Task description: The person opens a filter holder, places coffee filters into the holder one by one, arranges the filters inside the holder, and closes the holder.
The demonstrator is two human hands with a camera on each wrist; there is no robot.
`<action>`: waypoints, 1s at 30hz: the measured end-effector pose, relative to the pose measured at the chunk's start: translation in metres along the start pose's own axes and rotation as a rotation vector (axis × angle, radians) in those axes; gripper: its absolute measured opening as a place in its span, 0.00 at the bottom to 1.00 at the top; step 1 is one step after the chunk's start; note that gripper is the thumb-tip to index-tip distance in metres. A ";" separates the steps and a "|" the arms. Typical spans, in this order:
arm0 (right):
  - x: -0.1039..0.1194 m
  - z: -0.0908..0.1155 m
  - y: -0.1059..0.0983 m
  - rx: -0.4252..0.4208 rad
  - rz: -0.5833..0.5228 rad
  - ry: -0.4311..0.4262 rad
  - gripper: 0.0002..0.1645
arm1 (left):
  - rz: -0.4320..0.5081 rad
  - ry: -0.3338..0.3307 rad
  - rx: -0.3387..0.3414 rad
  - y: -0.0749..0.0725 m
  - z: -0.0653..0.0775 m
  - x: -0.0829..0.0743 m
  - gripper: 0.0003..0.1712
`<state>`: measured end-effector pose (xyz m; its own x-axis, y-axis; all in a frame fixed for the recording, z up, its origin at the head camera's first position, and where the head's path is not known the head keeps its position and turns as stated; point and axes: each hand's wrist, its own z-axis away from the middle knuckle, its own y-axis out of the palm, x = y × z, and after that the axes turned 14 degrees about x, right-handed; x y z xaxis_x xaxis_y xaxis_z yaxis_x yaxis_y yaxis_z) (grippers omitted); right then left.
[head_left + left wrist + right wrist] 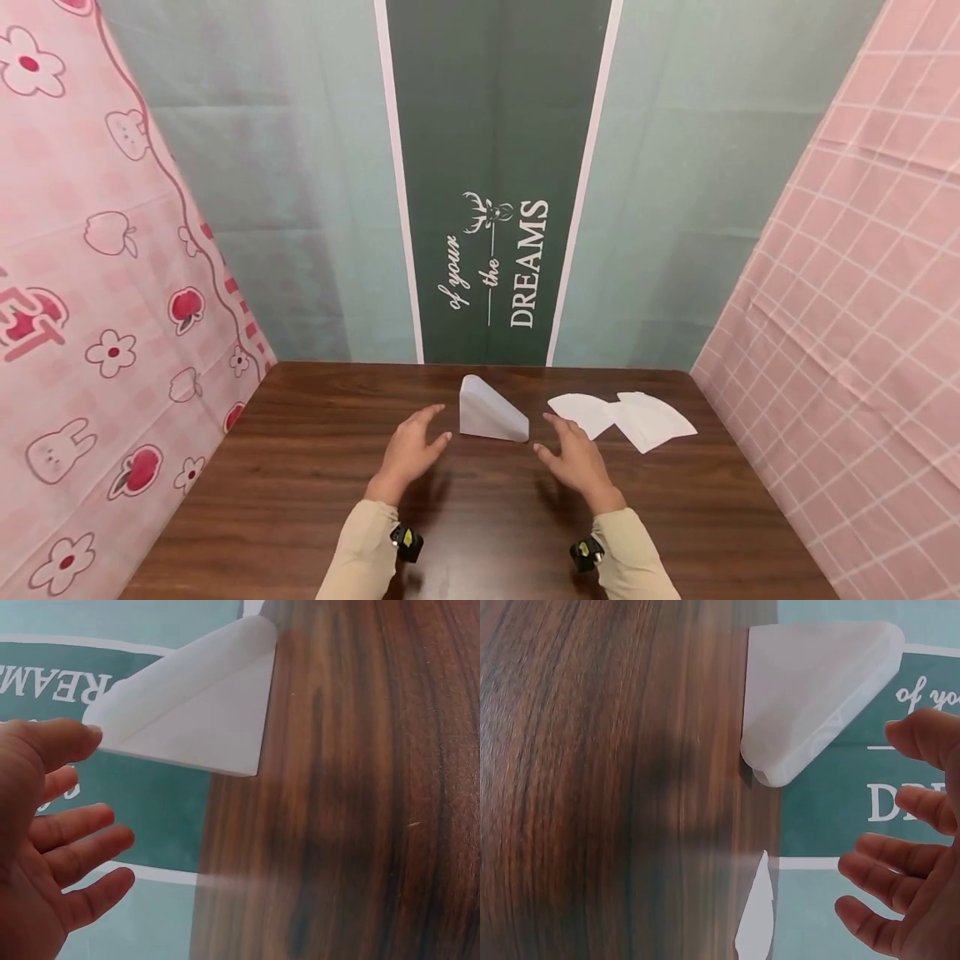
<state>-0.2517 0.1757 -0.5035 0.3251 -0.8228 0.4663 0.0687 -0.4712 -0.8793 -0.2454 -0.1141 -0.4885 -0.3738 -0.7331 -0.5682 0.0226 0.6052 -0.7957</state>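
A white wedge-shaped holder (491, 414) stands upright on the wooden table, tall at its left end and sloping down to the right. My left hand (411, 446) is to the left of it, fingers spread and holding nothing. On its other side my right hand (579, 458) is likewise spread, apart from the holder. In the left wrist view the holder (202, 712) shows beyond the left thumb and fingertips. The right wrist view has the holder (810, 697) above and to the left of the right hand (922, 847).
Two white fan-shaped paper pieces, resembling cone coffee filters (656, 421), lie at the back right, their inner corners meeting. The table (300, 500) ends at a hanging green cloth (487, 125). Patterned pink cloths (862, 292) hang at both sides.
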 end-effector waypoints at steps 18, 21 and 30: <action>0.001 -0.027 0.025 -0.016 -0.123 -0.086 0.34 | 0.243 -0.070 0.014 0.018 -0.025 0.009 0.27; 0.001 -0.028 0.030 -0.001 -0.131 -0.074 0.35 | 0.258 -0.091 0.029 0.022 -0.027 0.011 0.27; -0.001 -0.036 0.037 -0.036 -0.149 -0.111 0.35 | 0.316 -0.070 0.033 0.027 -0.037 0.012 0.27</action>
<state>-0.2839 0.1478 -0.5330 0.4163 -0.7039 0.5755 0.0904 -0.5978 -0.7966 -0.2840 -0.0953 -0.5089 -0.2788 -0.5306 -0.8005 0.1582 0.7968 -0.5832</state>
